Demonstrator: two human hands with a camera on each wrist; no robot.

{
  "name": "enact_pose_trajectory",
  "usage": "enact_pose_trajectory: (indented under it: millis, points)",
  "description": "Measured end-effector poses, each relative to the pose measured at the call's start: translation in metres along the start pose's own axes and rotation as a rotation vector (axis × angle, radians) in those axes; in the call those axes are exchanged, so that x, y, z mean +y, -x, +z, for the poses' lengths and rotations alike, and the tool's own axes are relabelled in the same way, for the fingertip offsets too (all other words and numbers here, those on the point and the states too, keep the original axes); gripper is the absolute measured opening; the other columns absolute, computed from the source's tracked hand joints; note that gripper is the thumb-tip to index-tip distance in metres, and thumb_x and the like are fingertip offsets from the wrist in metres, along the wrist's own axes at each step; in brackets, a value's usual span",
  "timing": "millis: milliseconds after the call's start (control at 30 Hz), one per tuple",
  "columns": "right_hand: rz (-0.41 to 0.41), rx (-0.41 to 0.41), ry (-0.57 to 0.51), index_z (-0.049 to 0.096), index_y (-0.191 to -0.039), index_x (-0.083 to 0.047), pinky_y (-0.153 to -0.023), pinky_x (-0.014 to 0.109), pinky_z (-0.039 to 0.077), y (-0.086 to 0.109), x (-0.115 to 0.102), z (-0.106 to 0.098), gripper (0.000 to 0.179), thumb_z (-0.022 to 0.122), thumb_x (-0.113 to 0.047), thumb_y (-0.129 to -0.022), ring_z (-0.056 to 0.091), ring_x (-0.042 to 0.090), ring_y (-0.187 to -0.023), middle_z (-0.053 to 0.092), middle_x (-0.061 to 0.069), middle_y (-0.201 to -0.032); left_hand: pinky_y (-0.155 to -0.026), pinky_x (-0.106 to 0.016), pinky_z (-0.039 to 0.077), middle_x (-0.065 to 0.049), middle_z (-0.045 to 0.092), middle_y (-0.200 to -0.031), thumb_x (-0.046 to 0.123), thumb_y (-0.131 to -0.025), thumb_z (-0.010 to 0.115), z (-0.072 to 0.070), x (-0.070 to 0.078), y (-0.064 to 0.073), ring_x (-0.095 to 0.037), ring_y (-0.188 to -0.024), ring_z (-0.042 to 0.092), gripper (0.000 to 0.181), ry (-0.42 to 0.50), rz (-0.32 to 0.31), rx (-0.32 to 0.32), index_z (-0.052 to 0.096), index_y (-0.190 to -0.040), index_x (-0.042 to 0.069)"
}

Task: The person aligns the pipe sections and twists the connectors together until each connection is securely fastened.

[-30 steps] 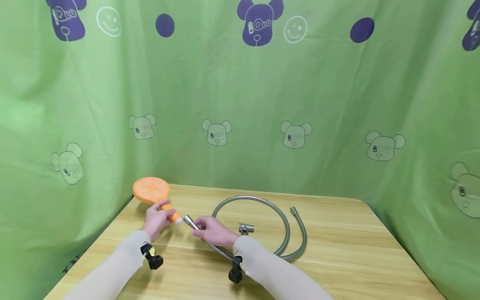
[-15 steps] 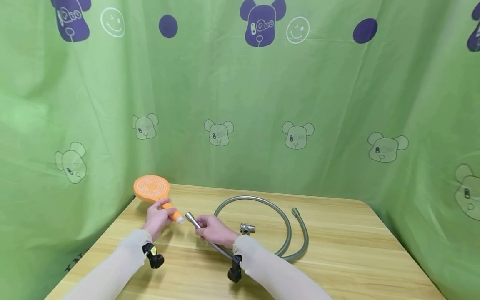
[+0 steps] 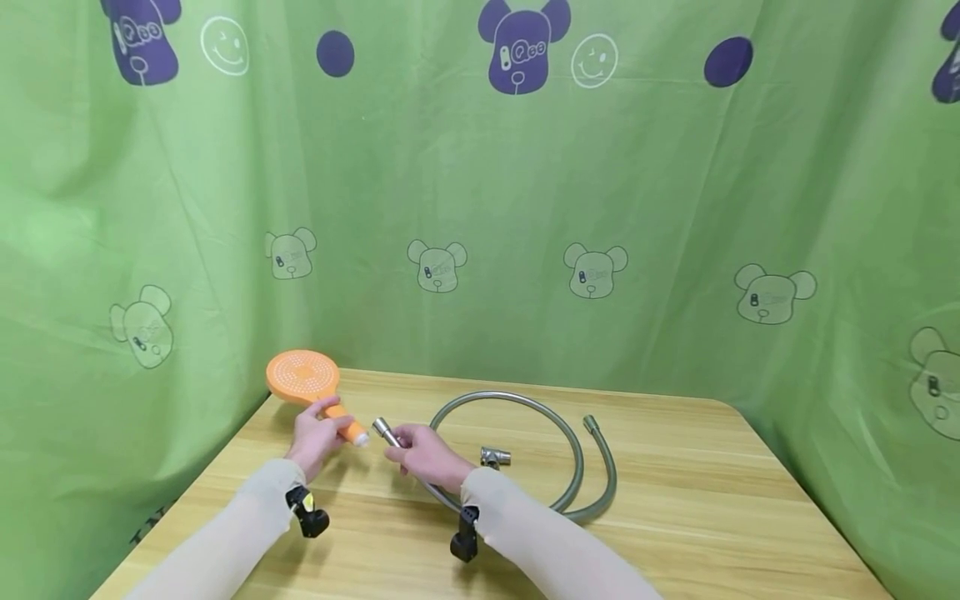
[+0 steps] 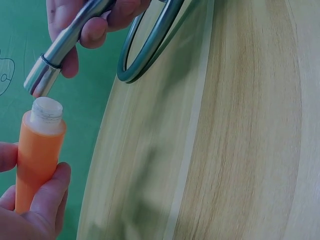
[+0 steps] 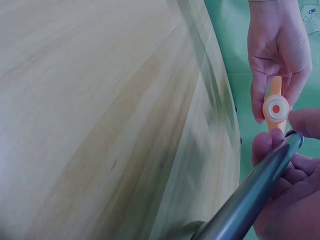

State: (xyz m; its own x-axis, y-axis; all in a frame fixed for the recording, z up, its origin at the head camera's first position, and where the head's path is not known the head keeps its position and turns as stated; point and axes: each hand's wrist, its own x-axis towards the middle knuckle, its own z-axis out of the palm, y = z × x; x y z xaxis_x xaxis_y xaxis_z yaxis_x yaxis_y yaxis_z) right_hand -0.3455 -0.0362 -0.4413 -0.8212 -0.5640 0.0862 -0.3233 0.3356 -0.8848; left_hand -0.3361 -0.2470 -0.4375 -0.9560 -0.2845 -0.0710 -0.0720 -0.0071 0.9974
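My left hand (image 3: 313, 437) grips the handle of an orange shower head (image 3: 303, 375), its perforated round face turned up. The handle ends in a white threaded tip (image 4: 47, 110), seen large in the left wrist view. With my right hand (image 3: 429, 457) I hold a grey shower hose (image 3: 510, 395) just behind its metal end fitting (image 3: 382, 427). That fitting points toward the threaded tip, close to it but apart in the head view. In the right wrist view the hose (image 5: 250, 200) runs through the right fingers, and the tip's round opening faces the camera.
The hose loops over the wooden table (image 3: 720, 483), its other end fitting (image 3: 589, 423) lying at the right. A small chrome valve (image 3: 494, 457) lies inside the loop, partly behind the right wrist. Green printed curtains (image 3: 510, 183) stand around the table's back and sides.
Since a second ago the right hand has shifted slightly, and the hose fitting now stands a little farther from the threaded tip. The left hand and shower head have hardly moved.
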Motion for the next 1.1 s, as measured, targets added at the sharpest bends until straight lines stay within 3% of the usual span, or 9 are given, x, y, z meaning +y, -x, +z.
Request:
enact_pose_trajectory:
  millis: [200, 467, 1100]
  points:
    - [0.007, 0.036, 0.030, 0.068, -0.117, 0.000, -0.056, 0.025, 0.047, -0.005, -0.002, 0.004, 0.036, 0.056, -0.031, -0.103, 0.059, 0.015, -0.063, 0.063, 0.002, -0.081, -0.079, -0.019, 0.056, -0.036, 0.031, -0.152, 0.001, -0.095, 0.061, -0.003, 0.001, -0.001, -0.034, -0.117, 0.056, 0.061, -0.013, 0.017, 0.013, 0.038, -0.152, 0.001]
    - [0.021, 0.068, 0.027, 0.069, -0.113, 0.002, -0.052, 0.023, 0.046, -0.009, -0.006, 0.006, 0.037, 0.054, -0.030, -0.104, 0.059, 0.018, -0.060, 0.064, 0.007, -0.076, -0.071, -0.017, 0.054, -0.035, 0.035, -0.149, 0.001, -0.095, 0.062, -0.006, 0.002, -0.003, -0.023, -0.102, 0.060, 0.059, -0.034, 0.041, 0.022, 0.040, -0.150, 0.000]
    - [0.069, 0.100, 0.038, 0.070, -0.099, -0.001, -0.046, 0.021, 0.044, -0.012, -0.005, 0.016, 0.026, 0.059, -0.024, -0.102, 0.053, 0.010, -0.053, 0.063, 0.005, -0.068, -0.085, -0.021, 0.058, -0.034, 0.031, -0.153, -0.002, -0.094, 0.062, -0.007, 0.002, -0.005, -0.041, -0.126, 0.052, 0.063, 0.014, 0.030, 0.001, 0.037, -0.152, 0.002]
